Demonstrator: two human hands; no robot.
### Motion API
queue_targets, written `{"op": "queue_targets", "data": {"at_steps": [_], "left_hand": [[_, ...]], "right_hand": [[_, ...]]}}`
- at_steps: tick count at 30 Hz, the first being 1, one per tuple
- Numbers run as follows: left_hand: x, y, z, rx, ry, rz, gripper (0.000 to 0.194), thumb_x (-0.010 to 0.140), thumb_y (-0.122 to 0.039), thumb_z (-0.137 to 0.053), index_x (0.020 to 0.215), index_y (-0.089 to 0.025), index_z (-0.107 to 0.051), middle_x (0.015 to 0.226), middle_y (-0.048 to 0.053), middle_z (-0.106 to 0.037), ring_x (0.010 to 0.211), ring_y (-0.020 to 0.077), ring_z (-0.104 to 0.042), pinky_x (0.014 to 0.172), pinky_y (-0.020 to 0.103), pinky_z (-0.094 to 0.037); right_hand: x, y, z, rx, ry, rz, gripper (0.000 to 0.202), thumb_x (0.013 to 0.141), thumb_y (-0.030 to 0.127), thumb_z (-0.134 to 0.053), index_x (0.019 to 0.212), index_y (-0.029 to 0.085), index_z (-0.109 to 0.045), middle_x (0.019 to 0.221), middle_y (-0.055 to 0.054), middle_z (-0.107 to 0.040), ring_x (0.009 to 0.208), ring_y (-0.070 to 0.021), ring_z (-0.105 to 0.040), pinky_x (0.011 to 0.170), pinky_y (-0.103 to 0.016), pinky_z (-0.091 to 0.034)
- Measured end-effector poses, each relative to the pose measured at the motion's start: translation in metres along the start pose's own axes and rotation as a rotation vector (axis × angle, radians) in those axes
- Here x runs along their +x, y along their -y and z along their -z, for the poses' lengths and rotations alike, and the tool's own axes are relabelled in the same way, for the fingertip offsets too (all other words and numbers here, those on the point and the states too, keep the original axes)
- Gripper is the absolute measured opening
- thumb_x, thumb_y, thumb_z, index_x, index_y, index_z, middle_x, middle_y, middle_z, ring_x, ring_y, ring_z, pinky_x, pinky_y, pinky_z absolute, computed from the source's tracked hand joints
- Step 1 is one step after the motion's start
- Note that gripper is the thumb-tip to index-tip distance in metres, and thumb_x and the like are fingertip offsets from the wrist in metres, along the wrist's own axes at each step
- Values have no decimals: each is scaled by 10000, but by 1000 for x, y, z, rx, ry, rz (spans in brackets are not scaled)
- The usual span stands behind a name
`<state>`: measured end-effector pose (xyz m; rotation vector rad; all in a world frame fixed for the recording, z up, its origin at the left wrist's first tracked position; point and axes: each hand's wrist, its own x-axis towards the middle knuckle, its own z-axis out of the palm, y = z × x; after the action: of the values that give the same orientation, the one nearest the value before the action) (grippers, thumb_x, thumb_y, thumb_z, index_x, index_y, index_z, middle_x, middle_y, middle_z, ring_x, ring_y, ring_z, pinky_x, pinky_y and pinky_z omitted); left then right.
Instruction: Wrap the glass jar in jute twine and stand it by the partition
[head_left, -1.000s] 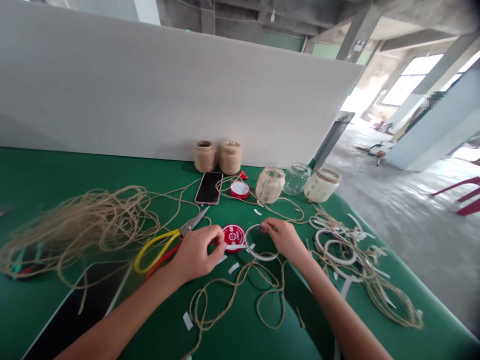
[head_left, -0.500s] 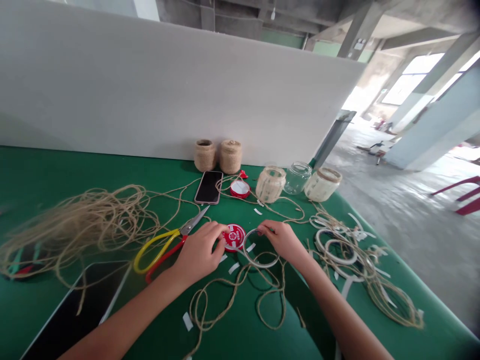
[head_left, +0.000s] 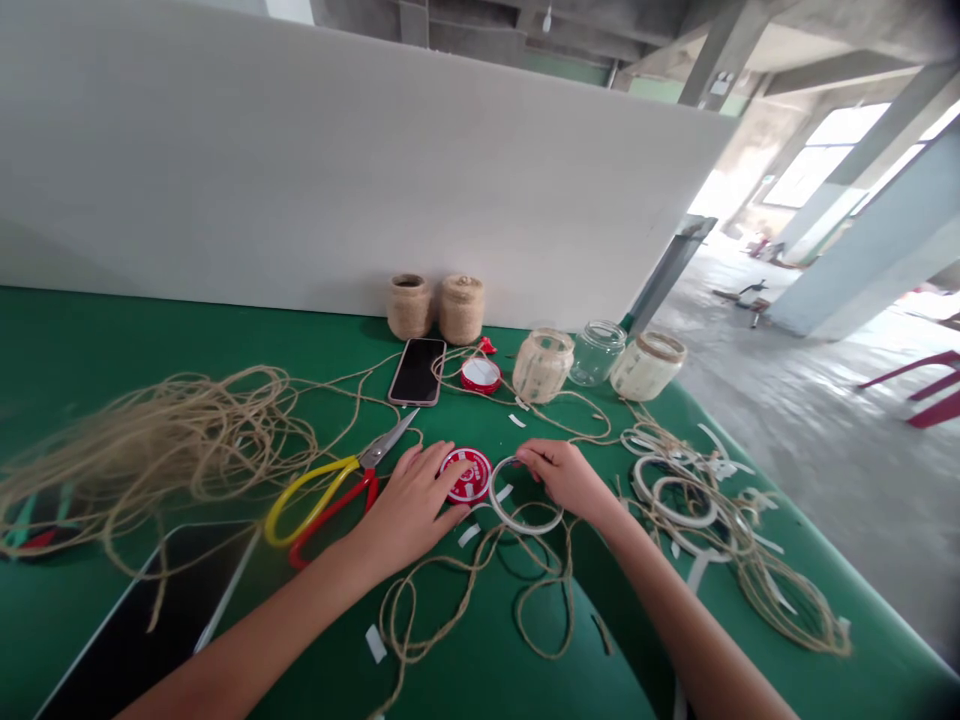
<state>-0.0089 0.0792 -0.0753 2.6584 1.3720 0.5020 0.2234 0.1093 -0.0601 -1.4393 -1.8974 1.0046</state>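
Observation:
My right hand (head_left: 559,470) pinches the far edge of a thin white ring (head_left: 529,526), which looks like a roll of tape, above loose twine (head_left: 544,585). Beside it lies a red round disc (head_left: 472,477) with a printed label. My left hand (head_left: 415,497) rests at the left of this disc, fingers stretched out and thumb apart, its fingertips touching or just over the rim. Scissors (head_left: 367,463) with one yellow and one red handle lie open left of that hand. Small white strips (head_left: 375,643) are scattered about.
At the back stand two twine-wrapped jars (head_left: 461,310), a phone (head_left: 417,372), a red tape roll (head_left: 481,375), a clear glass jar (head_left: 597,352) and two jars with whitish strips (head_left: 543,366). Heaped twine (head_left: 217,430) and a dark tablet (head_left: 150,620) lie left; twine with white rings (head_left: 682,502) lies right.
My left fingers have gone from bent at the disc to stretched out beside it, uncovering more of the white ring's left side. My right hand keeps its pinch on the ring.

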Motion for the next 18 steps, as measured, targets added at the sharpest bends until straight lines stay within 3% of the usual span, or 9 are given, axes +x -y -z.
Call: {"op": "queue_targets", "data": {"at_steps": [5,11,14,18], "left_hand": [[1,2,4,6,-27,27,380,885,-315,-377,1247,-209,-426,1320,110,-458,1249,250,-368,1033,477,-258],[2,4,10,35,54,-3,614,783,-546,-478,1284,-202,-390,1347,136,-425,1266,314,-327,1040,546,-165],[4,3,16,-42,13,37,443,822,-449,-455,1196,-213,-476,1238,91,-526,1197,272,-414,1049,512,-178],[6,0,32,-287,-18,104,327,855,-299,-377,1140,-198,-502,1201,71,-532,1136,219,-459,987,373,-332]], "right_hand": [[3,-8,-1,62,20,-61,301,849,387,-425,705,172,-578,507,62,-430,365,-52,-368,390,-186,-271],[4,-11,-1,138,53,-108,290,830,388,-458,660,172,-551,497,66,-425,337,-41,-365,356,-178,-266],[3,-10,-1,187,79,-135,299,823,407,-470,652,172,-541,492,68,-422,317,-40,-368,323,-175,-245],[2,-8,1,272,144,-170,314,804,447,-498,657,171,-533,483,74,-412,298,-39,-368,294,-172,-239]]}}
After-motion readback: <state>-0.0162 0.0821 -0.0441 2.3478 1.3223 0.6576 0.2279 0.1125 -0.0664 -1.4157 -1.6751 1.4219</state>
